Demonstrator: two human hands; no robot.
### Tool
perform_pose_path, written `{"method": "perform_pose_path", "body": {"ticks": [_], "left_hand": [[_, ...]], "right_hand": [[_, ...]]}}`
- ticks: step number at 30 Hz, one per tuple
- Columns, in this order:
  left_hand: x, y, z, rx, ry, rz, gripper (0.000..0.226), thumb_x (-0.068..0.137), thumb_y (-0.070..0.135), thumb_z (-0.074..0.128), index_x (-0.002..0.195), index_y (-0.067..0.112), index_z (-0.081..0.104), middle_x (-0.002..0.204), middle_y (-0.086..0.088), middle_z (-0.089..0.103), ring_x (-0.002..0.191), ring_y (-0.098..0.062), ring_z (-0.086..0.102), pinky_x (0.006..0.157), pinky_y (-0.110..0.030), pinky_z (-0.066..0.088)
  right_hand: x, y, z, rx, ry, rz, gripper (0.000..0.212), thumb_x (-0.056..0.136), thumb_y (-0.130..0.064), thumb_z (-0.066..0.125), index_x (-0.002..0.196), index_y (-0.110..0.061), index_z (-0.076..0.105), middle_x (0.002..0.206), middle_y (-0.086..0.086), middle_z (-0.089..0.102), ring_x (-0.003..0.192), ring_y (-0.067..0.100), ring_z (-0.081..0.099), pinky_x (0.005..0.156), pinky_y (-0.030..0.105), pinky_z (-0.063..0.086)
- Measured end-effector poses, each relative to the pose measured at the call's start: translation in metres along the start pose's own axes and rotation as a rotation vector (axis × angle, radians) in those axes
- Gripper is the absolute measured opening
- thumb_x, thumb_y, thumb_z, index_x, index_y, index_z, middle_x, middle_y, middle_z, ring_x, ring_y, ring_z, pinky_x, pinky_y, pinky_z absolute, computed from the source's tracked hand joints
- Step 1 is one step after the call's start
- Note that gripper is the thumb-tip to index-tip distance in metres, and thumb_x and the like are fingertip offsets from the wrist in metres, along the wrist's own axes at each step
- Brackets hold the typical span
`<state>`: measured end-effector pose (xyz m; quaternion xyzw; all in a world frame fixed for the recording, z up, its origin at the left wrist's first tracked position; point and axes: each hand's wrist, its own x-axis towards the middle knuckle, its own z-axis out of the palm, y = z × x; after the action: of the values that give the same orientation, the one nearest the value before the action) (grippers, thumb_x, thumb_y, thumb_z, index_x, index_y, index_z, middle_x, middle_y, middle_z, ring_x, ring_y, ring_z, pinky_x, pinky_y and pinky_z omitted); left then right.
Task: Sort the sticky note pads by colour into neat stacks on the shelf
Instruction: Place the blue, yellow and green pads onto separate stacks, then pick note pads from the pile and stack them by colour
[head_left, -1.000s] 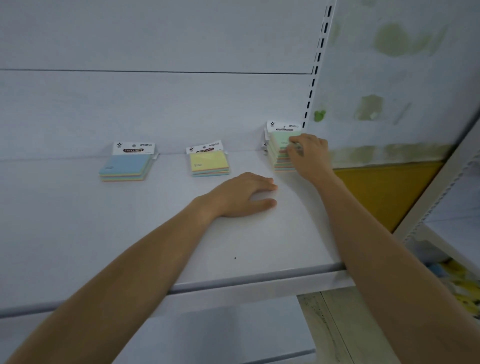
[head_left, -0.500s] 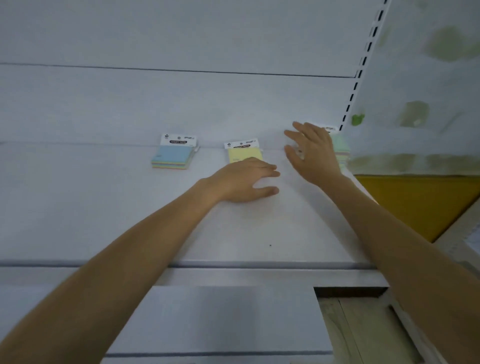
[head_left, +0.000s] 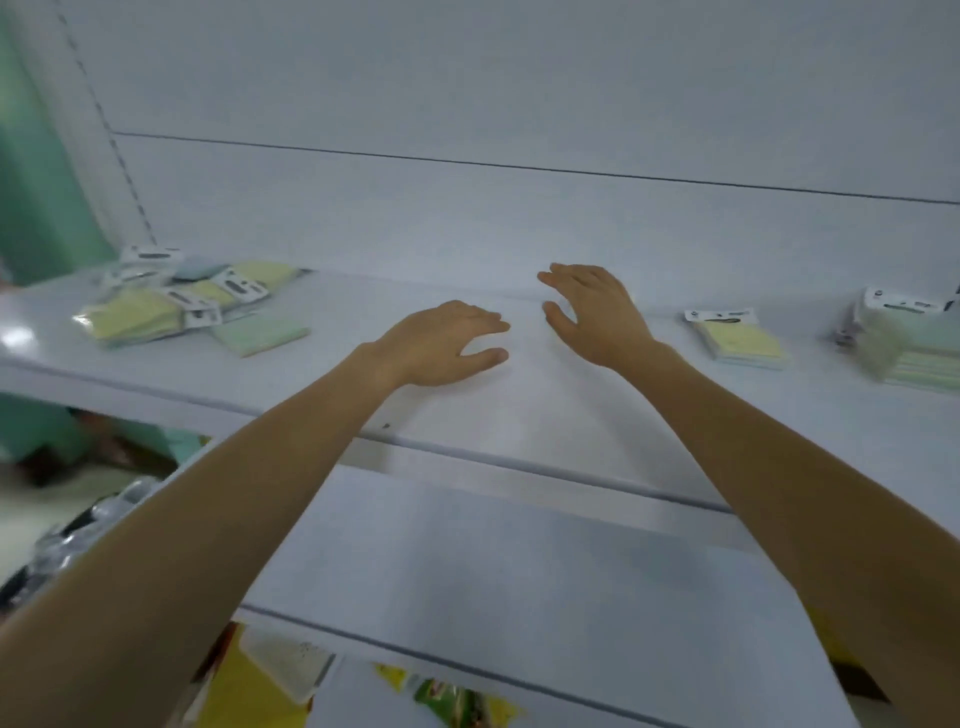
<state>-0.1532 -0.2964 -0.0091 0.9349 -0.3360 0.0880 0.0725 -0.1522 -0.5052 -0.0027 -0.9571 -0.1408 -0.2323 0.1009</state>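
I see left hand (head_left: 441, 343) and right hand (head_left: 597, 317) mid-shelf, fingers (head_left: 483, 325) released, nothing held. Open shelf (head_left: 519, 405) around them to the front lip (head_left: 519, 462). Loose pad pile (head_left: 192, 306) far left; yellow stack (head_left: 737, 338), green stack (head_left: 909, 348) right. Since earlier, right hand's come off the green stack.

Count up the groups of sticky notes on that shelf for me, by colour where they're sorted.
Yellow-topped pile: 1
Green-topped stack: 1
Mixed unsorted heap: 1
Total: 3 groups on the shelf. The heap is too blurred to count pad by pad.
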Motion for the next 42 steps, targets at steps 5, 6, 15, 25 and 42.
{"method": "perform_pose_path", "body": {"ticks": [5, 6, 15, 25, 42], "left_hand": [[-0.071, -0.097, -0.012, -0.054, 0.050, -0.191, 0.050, 0.092, 0.050, 0.037, 0.138, 0.029, 0.038, 0.150, 0.007, 0.035, 0.138, -0.016, 0.028, 0.113, -0.033, 0.024], [-0.081, -0.113, -0.015, -0.055, 0.061, -0.226, 0.050, 0.092, 0.049, 0.037, 0.137, 0.028, 0.039, 0.150, 0.006, 0.035, 0.139, -0.016, 0.028, 0.114, -0.034, 0.024], [-0.126, -0.258, -0.040, -0.034, 0.166, -0.496, 0.040, 0.096, 0.033, 0.038, 0.131, 0.017, 0.048, 0.142, -0.008, 0.045, 0.131, -0.026, 0.039, 0.109, -0.040, 0.033], [-0.100, -0.340, -0.053, -0.055, -0.172, -0.587, 0.062, 0.086, 0.040, 0.055, 0.141, 0.025, 0.031, 0.152, -0.002, 0.030, 0.139, -0.022, 0.029, 0.113, -0.035, 0.023], [-0.053, -0.350, -0.052, -0.357, -0.124, -0.320, 0.033, 0.078, 0.008, 0.061, 0.110, 0.016, 0.066, 0.099, -0.002, 0.058, 0.088, -0.015, 0.053, 0.075, -0.020, 0.038]], "right_hand": [[0.039, -0.102, 0.050, 0.112, -0.078, -0.092, 0.042, 0.094, -0.026, 0.041, 0.135, -0.016, 0.042, 0.144, 0.005, 0.043, 0.133, 0.024, 0.036, 0.111, 0.034, 0.025], [0.047, -0.118, 0.059, 0.132, -0.109, -0.097, 0.042, 0.094, -0.027, 0.041, 0.135, -0.017, 0.042, 0.143, 0.005, 0.043, 0.132, 0.024, 0.036, 0.110, 0.034, 0.026], [0.108, -0.231, 0.129, 0.306, -0.427, -0.174, 0.051, 0.088, -0.048, 0.048, 0.133, -0.023, 0.043, 0.138, 0.007, 0.046, 0.128, 0.023, 0.040, 0.107, 0.034, 0.030], [0.167, -0.237, 0.138, 0.343, -0.624, -0.006, 0.045, 0.080, -0.039, 0.063, 0.122, -0.026, 0.052, 0.121, 0.003, 0.049, 0.104, 0.016, 0.046, 0.086, 0.024, 0.032], [0.122, -0.240, 0.147, 0.733, -0.008, 0.585, 0.031, 0.084, -0.008, 0.049, 0.107, -0.025, 0.061, 0.105, 0.003, 0.051, 0.084, 0.018, 0.050, 0.064, 0.021, 0.042]]}}
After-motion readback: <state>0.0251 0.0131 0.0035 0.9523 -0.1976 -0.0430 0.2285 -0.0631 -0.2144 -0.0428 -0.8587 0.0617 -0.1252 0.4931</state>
